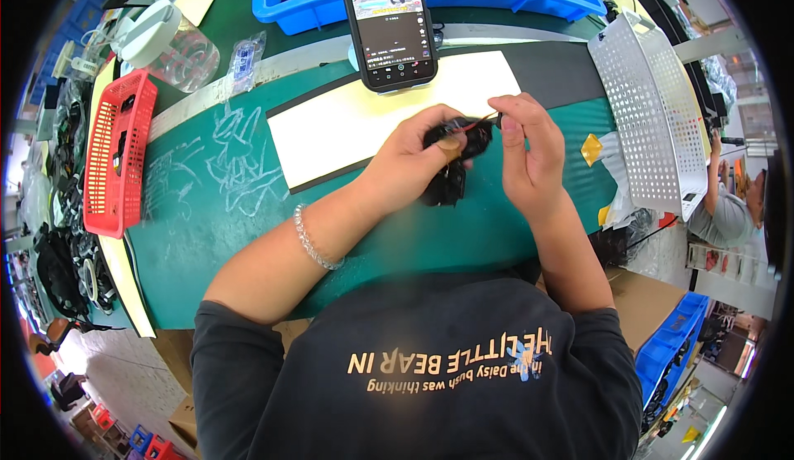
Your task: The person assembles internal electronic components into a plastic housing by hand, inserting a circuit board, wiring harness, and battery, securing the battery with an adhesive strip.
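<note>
My left hand (413,155) is closed round a small black device (447,180), its thumb pressed on top; the exact kind of device does not show. Thin wires, one of them red, come out of its upper side. My right hand (532,150) pinches a small black piece (497,121) at the end of these wires between thumb and forefinger. Both hands are above the green mat, at the lower edge of a pale yellow sheet (331,133). A lit phone (389,46) stands upright just beyond the hands.
A red basket (136,158) with small black parts stands at the left, near a clear jug (186,59) with a white lid. At the right is a white perforated basket (653,121). A blue bin (306,17) of black parts lies at the back. Another person (728,212) is at far right.
</note>
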`<state>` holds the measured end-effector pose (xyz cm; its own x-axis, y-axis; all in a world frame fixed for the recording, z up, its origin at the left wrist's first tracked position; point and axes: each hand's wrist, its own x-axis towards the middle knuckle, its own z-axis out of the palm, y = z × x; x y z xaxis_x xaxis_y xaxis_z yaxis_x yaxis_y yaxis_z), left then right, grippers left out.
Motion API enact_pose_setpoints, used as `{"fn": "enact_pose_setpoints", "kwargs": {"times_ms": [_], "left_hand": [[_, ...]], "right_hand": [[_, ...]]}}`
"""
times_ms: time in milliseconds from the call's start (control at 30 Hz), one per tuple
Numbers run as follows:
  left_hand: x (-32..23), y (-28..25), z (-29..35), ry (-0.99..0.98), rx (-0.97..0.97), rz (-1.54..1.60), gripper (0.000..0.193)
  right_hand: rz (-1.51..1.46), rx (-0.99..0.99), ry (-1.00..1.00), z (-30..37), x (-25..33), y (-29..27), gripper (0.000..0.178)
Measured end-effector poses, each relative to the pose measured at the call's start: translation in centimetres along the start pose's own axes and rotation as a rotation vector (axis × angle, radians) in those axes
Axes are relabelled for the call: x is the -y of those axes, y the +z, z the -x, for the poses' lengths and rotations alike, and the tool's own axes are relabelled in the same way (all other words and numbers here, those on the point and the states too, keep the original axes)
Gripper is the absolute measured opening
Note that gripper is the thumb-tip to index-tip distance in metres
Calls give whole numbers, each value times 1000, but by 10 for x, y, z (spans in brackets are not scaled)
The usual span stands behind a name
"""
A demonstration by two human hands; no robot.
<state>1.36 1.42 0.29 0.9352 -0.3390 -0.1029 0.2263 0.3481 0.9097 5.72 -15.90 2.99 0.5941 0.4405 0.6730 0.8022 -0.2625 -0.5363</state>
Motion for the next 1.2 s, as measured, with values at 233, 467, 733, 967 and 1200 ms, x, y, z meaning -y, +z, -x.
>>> {"fn": "enact_pose_setpoints", "kwargs": {"times_ms": [233, 467, 733, 967, 1200], "left_hand": [[10, -4, -2, 276, -243, -261, 18], [7, 2, 2, 280, -181, -202, 27], [5, 5, 2, 364, -172, -384, 29], [5, -1, 4, 240, -105, -475, 29], [4, 1, 3, 297, -67, -523, 30]], "right_hand": [[43, 71, -12, 7, -12, 2, 25], [56, 32, -31, 6, -14, 6, 11], [-54, -37, 53, -4, -2, 13, 7], [-42, 19, 9, -8, -1, 17, 5], [219, -57, -63, -11, 1, 17, 6]]}}
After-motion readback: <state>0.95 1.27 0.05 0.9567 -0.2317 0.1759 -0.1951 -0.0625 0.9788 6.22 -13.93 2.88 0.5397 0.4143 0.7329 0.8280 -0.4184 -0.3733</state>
